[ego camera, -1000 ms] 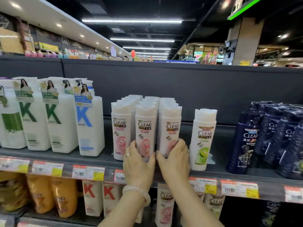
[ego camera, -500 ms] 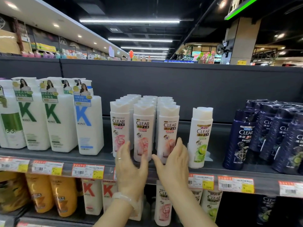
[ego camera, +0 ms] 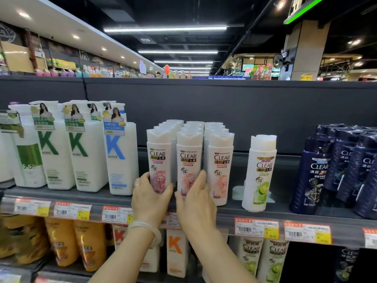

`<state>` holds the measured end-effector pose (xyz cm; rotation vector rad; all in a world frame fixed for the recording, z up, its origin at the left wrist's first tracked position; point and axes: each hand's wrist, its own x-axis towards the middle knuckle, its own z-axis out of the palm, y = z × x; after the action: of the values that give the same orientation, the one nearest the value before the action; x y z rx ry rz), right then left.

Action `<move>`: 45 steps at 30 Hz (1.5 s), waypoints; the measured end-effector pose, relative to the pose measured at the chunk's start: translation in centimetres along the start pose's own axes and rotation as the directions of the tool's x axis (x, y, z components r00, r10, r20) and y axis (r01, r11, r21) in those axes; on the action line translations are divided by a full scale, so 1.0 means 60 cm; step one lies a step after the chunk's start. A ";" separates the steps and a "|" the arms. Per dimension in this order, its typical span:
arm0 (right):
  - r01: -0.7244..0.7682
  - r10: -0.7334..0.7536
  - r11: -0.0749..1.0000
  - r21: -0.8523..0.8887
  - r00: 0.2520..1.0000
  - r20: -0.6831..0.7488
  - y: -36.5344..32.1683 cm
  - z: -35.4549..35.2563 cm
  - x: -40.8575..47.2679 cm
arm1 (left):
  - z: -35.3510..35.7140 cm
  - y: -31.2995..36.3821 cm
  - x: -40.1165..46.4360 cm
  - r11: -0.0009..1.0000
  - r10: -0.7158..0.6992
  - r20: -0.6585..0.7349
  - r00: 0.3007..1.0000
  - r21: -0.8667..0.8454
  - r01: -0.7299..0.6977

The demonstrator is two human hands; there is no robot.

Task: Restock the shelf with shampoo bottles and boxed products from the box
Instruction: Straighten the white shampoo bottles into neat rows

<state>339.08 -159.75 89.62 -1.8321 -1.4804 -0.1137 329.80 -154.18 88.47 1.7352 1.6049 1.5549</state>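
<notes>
Three rows of pink-labelled CLEAR shampoo bottles stood upright on the dark shelf (ego camera: 285, 217), running back from its front edge. The left hand (ego camera: 151, 199) was curled around the lower part of the front left bottle (ego camera: 159, 160), thumb toward the middle and fingers wrapped on the bottle's left side. The right hand (ego camera: 195, 203) gripped the front middle bottle (ego camera: 188, 160) low down, its fingers reaching across the label toward the front right bottle (ego camera: 221, 166). Half a second earlier both hands had been spread and only reaching up at the bottle bases, fingers straighter and slightly lower; they had since closed onto the two bottles. A second earlier the hands had sat further right, at the middle and right bottles, so both had moved one bottle leftward. The bottles themselves appeared to stand in the same three rows as before.

A pale bangle (ego camera: 146, 227) circled the left wrist and a ring showed on a left finger. Just right of the pink rows, apart from them, a lone green-labelled CLEAR bottle (ego camera: 262, 172) stood upright. Dark blue CLEAR bottles (ego camera: 314, 174) were grouped at the far right, and tall white KONO bottles (ego camera: 120, 158) stood to the left. Price tags (ego camera: 256, 229) lined the shelf's front edge. No box was in view.
</notes>
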 end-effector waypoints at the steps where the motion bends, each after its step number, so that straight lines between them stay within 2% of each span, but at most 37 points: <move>1: -0.036 0.036 0.999 0.021 0.999 0.016 -0.002 0.002 0.002 | -0.001 -0.001 -0.001 1.000 0.006 -0.004 1.000 -0.006 -0.006; 5: -0.120 0.120 0.991 0.054 0.993 0.010 -0.005 0.006 0.006 | -0.004 -0.003 -0.002 1.000 -0.005 0.013 1.000 -0.025 0.005; 22: -0.116 0.116 0.993 0.005 0.993 -0.030 -0.005 0.006 0.004 | -0.005 -0.018 0.000 0.998 0.044 0.019 0.999 -0.048 -0.043; 35: -0.154 0.154 0.988 -0.016 0.988 -0.003 -0.012 0.008 0.006 | -0.009 -0.029 0.002 0.995 0.097 0.044 0.994 -0.039 -0.095; 41: -0.133 0.133 0.991 -0.012 0.991 0.013 -0.006 0.004 0.005 | -0.006 -0.031 0.002 0.993 0.111 0.042 0.993 -0.041 -0.109; 43: -0.100 0.099 0.994 0.053 0.995 0.023 0.002 0.000 -0.009 | -0.007 -0.033 0.001 0.993 0.117 0.054 0.992 -0.039 -0.115; 45: -0.020 0.027 0.991 0.130 0.998 -0.055 0.014 -0.009 -0.033 | -0.008 -0.033 -0.001 0.992 0.119 0.059 0.991 -0.040 -0.117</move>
<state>339.36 -161.70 88.59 -1.7275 -1.3941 -0.0561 328.37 -153.79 87.04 1.8695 1.4606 1.5576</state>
